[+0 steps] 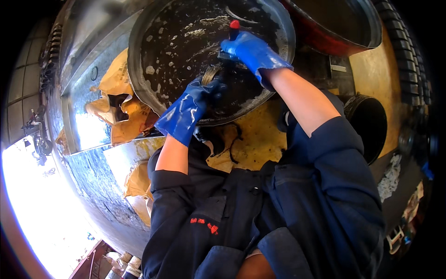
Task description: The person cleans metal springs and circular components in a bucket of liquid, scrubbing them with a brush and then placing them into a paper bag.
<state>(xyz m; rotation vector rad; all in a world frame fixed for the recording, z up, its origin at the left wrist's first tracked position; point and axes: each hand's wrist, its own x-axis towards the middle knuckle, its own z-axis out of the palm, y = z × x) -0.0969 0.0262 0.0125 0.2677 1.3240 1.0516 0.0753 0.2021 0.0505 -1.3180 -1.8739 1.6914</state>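
A wide round metal tub (pixel 136 69) holds dark liquid with foam patches on its surface. Over its near side, my left hand (pixel 200 93), in a blue rubber glove, is closed around a ribbed, ring-like metal part (pixel 211 74). My right hand (pixel 246 46), gloved the same way, grips a tool with a red-tipped handle (pixel 234 25) further back over the liquid. The handle's tip points away from me. Below that hand the tool's working end is dark and partly hidden, so its kind cannot be told. The two hands are apart.
A red-sided tub (pixel 320 39) stands at the back right. Nearer on the right is a dark open bucket (pixel 366 123). Crumpled brown paper (pixel 125 116) lies left of the tub on a metal surface. Yellowish stained sheeting (pixel 260 139) covers the ground before me.
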